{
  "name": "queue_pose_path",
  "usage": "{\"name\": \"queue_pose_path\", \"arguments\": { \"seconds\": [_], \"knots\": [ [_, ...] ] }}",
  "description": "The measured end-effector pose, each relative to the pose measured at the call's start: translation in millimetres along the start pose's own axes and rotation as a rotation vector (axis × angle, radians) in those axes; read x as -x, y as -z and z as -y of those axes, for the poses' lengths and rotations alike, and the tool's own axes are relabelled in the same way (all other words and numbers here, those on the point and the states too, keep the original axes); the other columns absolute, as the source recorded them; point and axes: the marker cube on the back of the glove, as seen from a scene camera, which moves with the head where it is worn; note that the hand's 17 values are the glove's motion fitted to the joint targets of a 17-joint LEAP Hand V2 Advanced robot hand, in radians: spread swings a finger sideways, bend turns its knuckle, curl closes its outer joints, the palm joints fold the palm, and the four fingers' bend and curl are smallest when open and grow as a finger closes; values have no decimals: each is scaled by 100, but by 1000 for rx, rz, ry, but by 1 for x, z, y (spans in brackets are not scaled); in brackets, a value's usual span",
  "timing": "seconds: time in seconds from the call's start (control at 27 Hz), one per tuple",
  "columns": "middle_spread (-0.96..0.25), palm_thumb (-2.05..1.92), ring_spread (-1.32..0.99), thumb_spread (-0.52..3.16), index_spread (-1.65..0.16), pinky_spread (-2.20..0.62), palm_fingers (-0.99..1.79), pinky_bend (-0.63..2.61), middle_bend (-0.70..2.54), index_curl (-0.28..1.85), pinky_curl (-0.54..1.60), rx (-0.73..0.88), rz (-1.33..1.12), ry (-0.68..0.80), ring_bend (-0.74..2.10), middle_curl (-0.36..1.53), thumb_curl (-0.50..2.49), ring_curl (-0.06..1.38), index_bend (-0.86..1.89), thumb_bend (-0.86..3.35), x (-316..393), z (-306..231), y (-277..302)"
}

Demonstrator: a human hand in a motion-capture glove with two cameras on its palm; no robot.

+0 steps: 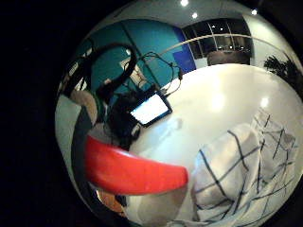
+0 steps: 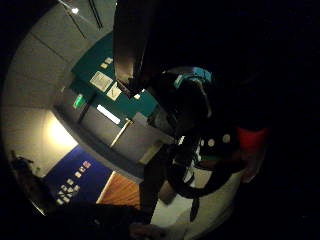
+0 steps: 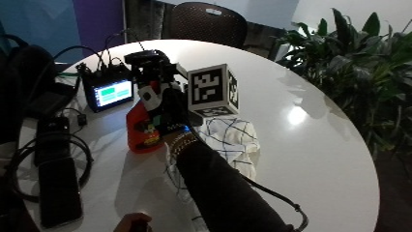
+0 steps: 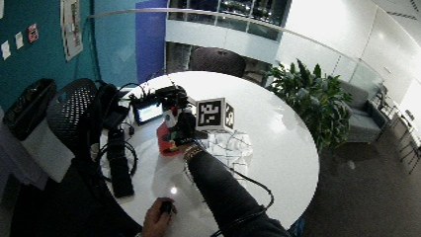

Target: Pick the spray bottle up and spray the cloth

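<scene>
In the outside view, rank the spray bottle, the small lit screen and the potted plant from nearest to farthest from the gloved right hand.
1. Spray bottle: red, right at the right hand.
2. Small lit screen: just beyond the bottle, toward the table's cabled side.
3. Potted plant: off the table, past its far edge.

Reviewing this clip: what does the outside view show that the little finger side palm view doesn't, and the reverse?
Only the outside view shows the gloved hand at the red bottle, the plants, the chair and a phone lying on the table. Only the palm view shows ceiling lights and the teal wall. Both show the bottle, the checked cloth, the lit screen and the white table.
</scene>
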Motion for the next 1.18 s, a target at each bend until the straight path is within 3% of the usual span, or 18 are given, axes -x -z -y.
{"name": "queue_pose_path", "arguments": {
  "seconds": [0.3, 0.44, 0.89, 1.18],
  "knots": [
    [-16, 61, -14, 129, -25, -6, 88, 45, 50, 39, 40, 148, -269, 93, 60, 49, 44, 44, 7, -3, 12, 30, 54],
    [-12, 61, -10, 127, -26, 4, 70, 45, 36, 37, 39, 238, -436, 66, 53, 45, 42, 41, 11, -2, 16, 25, 90],
    [-4, 63, -3, 126, -34, 22, 58, 34, 25, 32, 34, 410, -845, 49, 43, 39, 39, 36, 13, -2, 7, -49, 142],
    [-3, 62, -3, 124, -37, 25, 56, 26, 25, 29, 33, 499, -857, 4, 41, 39, 37, 35, 13, -2, 4, -100, 153]
  ]
}}
